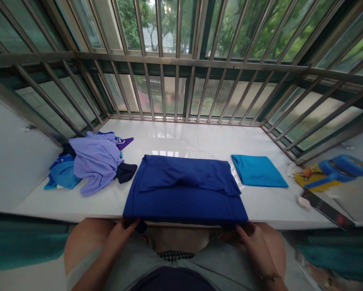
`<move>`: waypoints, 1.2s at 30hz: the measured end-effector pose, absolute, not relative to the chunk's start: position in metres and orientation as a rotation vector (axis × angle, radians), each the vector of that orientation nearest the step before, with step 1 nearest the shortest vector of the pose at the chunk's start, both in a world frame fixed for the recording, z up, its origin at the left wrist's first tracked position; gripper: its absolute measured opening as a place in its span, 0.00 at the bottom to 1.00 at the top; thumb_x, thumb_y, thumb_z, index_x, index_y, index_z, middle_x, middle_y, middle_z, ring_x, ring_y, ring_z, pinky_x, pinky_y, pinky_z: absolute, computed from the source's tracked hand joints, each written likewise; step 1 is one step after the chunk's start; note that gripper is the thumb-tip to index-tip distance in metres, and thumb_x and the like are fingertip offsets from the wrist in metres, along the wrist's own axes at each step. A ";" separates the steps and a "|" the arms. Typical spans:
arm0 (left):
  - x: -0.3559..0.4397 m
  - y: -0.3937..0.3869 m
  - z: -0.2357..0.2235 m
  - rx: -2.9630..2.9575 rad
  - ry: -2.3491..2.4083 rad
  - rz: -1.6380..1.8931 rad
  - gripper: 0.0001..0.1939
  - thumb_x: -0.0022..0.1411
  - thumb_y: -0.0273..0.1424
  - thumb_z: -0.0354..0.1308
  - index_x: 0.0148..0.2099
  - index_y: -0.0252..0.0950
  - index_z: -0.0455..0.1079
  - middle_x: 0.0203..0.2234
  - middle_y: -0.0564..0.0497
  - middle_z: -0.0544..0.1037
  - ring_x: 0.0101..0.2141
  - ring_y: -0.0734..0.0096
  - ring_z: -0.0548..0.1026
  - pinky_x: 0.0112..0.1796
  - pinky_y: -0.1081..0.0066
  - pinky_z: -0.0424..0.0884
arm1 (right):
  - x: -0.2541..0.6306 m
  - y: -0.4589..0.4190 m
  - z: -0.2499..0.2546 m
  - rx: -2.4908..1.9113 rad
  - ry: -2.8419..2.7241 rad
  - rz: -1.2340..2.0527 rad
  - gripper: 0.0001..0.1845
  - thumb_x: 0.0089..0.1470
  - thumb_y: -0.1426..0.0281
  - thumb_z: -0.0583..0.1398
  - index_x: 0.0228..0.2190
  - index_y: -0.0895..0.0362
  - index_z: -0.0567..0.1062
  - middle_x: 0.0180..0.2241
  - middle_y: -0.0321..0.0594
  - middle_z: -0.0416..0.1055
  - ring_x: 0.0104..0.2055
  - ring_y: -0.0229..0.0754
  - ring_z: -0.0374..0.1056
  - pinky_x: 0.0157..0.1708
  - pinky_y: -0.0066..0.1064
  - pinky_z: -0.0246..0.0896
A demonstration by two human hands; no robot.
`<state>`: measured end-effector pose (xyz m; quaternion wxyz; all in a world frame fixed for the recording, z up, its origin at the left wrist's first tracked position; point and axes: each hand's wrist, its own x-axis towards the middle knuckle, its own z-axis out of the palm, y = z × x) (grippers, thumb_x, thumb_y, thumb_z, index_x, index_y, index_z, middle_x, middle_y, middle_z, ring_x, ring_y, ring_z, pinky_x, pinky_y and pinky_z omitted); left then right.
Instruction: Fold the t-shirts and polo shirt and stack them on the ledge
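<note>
A dark blue garment (184, 206) lies spread on the white sill in front of me, its far part folded over toward me. Its near edge hangs slightly over the sill's front edge. At the near left corner my left hand (125, 230) pinches the cloth, fingers partly hidden beneath it. My right hand (246, 234) grips the near right corner in the same way. To the right lies a folded teal cloth (258, 170), flat and squared. On the left is a loose heap of clothes, topped by a lavender garment (98, 161).
Metal bars (177, 62) and windows surround the white sill (181, 137) at the back and sides. At the far right stand a blue and yellow object (330, 171), a dark flat box (328, 210) and a small whitish item (303, 202). Teal curtains hang at both lower sides.
</note>
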<state>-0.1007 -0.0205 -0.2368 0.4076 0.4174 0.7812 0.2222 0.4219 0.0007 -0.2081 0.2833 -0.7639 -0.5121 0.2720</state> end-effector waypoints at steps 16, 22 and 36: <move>-0.135 -0.010 -0.156 1.479 2.236 0.107 0.18 0.67 0.42 0.53 0.28 0.44 0.77 0.28 0.45 0.84 0.34 0.50 0.83 0.39 0.61 0.70 | 0.407 0.053 -0.153 -2.116 -1.534 0.207 0.29 0.67 0.50 0.53 0.53 0.58 0.77 0.44 0.55 0.81 0.38 0.53 0.79 0.40 0.43 0.72; -0.102 0.045 -0.125 1.566 2.234 0.364 0.20 0.74 0.45 0.49 0.36 0.44 0.78 0.32 0.48 0.85 0.36 0.56 0.82 0.38 0.66 0.67 | 0.389 0.121 -0.154 -2.313 -1.728 0.069 0.34 0.70 0.48 0.54 0.52 0.67 0.79 0.48 0.67 0.80 0.49 0.63 0.79 0.48 0.48 0.71; -0.095 0.138 -0.152 1.619 2.222 0.398 0.12 0.67 0.40 0.61 0.34 0.40 0.76 0.32 0.48 0.85 0.35 0.59 0.82 0.35 0.68 0.66 | 0.396 0.156 -0.153 -1.761 -1.302 0.777 0.24 0.68 0.51 0.50 0.41 0.53 0.78 0.34 0.46 0.82 0.38 0.50 0.79 0.34 0.36 0.75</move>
